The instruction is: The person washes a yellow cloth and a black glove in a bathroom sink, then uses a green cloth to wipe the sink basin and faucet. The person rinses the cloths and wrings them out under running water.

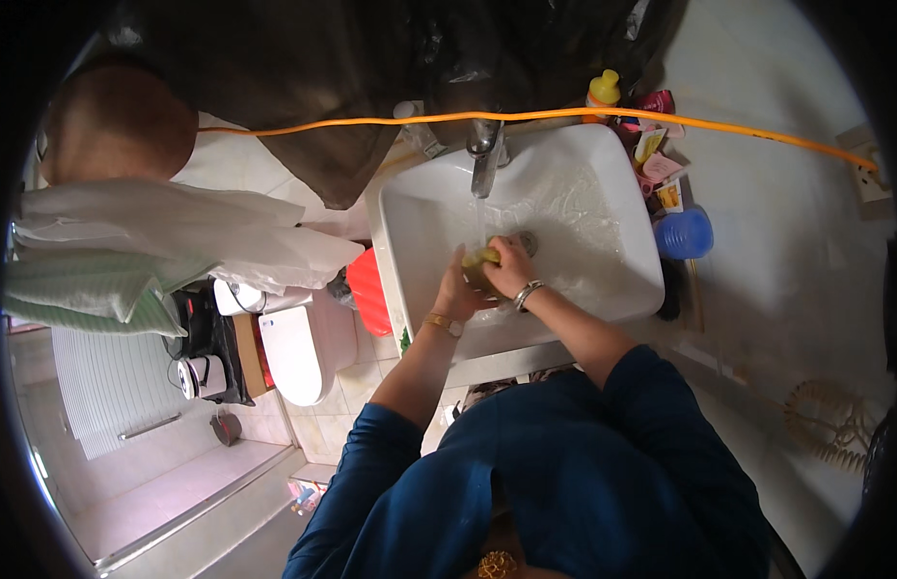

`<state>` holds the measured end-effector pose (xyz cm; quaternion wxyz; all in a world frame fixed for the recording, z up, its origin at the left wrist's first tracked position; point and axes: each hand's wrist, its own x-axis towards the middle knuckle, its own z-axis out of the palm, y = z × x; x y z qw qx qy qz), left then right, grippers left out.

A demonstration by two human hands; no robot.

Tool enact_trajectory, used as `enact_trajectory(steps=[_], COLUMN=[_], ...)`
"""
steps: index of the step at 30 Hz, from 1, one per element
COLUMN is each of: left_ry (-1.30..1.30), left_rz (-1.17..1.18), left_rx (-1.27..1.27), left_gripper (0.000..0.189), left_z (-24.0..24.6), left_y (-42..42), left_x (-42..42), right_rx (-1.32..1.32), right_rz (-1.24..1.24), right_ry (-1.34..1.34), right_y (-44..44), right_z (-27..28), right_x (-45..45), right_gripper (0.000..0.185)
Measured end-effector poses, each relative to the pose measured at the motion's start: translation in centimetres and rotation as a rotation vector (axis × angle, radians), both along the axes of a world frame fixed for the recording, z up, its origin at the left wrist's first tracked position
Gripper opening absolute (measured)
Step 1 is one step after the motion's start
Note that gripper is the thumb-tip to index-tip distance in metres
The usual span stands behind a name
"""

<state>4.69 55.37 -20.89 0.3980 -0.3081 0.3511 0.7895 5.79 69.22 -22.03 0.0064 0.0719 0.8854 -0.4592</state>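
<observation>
Water runs from a chrome faucet into a white washbasin. Beneath the stream, my left hand supports a darkish rounded object, partly hidden and too blurred to name. My right hand grips a yellow-green sponge or cloth against it. Both hands are close together, low inside the basin, beside the metal drain. Shallow water ripples over the basin's floor to the right. A watch is on my left wrist and a silver-coloured bracelet on my right one.
An orange cable crosses above the faucet. Along the basin's right side stand a yellow-capped bottle, tubes and a blue plastic cup. A red plastic bin and a white toilet are to the left.
</observation>
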Motion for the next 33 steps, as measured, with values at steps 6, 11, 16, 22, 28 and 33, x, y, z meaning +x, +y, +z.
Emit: enact_trajectory(steps=[6,11,16,22,28,33], left_ry=[0.761,0.641,0.53,0.464,0.14,0.977], left_rz=[0.545,0.038,-0.247,-0.14,-0.184,0.205], left_rx=[1.112,0.088,-0.392,-0.485,-0.171,0.615], left_gripper=[0.04,0.032,0.032,0.049,0.057,0.035], left_z=[-1.6,-1.2,0.1,0.8,-1.6,-5.2], left_y=[3.5,2.7,-0.3,-2.1,0.2,2.6], left_x=[1.1,1.4,2.0,2.4,0.9,0.8], right_rx=[-0.36,-0.132,0.432,0.735,-0.034,-0.249], right_rz=[0.153,0.159,0.151,0.03,0.186,0.288], right_ry=[0.368,0.572,0.022,-0.144,0.163,0.566], right_y=[-3.5,-0.2,7.6,9.0,0.8,-2.5], right_z=[6.8,4.2,1.6,1.2,0.7,6.9], right_x=[1.7,-0.2,-2.3,0.3,0.8,2.0], right_gripper=[0.023,0.025,0.046,0.049,0.017,0.009])
